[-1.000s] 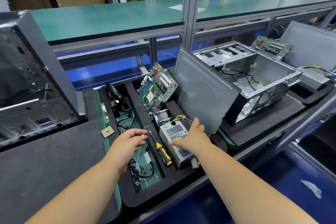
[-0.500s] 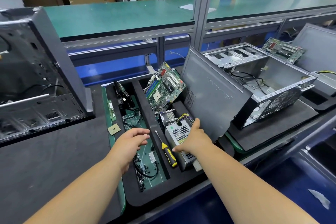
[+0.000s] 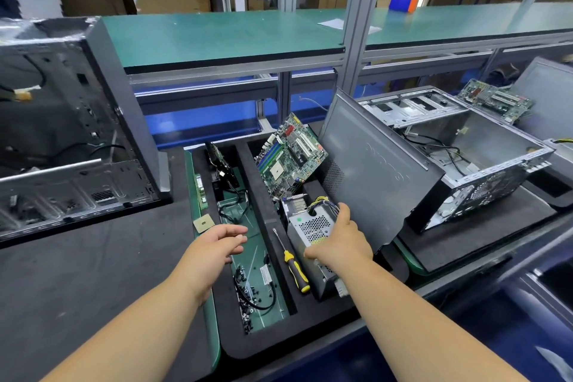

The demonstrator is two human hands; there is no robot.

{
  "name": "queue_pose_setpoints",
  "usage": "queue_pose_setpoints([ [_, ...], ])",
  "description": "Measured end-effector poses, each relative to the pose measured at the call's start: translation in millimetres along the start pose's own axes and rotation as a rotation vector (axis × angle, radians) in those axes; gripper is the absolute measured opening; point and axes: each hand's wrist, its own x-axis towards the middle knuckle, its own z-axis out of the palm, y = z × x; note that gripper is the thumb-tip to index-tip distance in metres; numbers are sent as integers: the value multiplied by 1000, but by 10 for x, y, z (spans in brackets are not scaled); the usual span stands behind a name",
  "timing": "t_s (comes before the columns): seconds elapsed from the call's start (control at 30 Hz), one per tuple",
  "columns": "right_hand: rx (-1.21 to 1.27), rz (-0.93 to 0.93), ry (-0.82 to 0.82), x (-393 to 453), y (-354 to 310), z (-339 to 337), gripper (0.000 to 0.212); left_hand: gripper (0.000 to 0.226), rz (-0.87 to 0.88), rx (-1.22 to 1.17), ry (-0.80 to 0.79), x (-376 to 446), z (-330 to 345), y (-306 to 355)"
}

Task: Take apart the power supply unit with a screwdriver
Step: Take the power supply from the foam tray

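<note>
The grey power supply unit (image 3: 310, 226) with a perforated top lies in the right slot of a black foam tray (image 3: 263, 195), its yellow and black wires at the far end. My right hand (image 3: 339, 242) grips it across the top, thumb on the left side. A screwdriver (image 3: 293, 260) with a yellow and black handle lies on the foam just left of the unit. My left hand (image 3: 217, 245) hovers over the left slot with relaxed fingers, holding nothing.
A green motherboard (image 3: 290, 155) leans in the tray behind the unit. A grey side panel (image 3: 372, 170) leans against an open case (image 3: 465, 149) on the right. Another open case (image 3: 62, 133) stands at left. Cables, screws and a CPU chip (image 3: 203, 223) lie in the left slot.
My right hand has closed round the power supply unit, which looks slightly raised at its far end. My left hand has stayed hovering beside the screwdriver.
</note>
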Motion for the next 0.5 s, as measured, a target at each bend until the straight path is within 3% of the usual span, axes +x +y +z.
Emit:
queue_pose_setpoints([
  [0.27, 58, -83, 146, -138, -303, -486, 133, 17, 10, -41, -4, -130, -216, 90],
  [0.5, -5, -267, 302, -464, -804, -666, 136, 18, 69, -57, -69, -283, -488, 267],
])
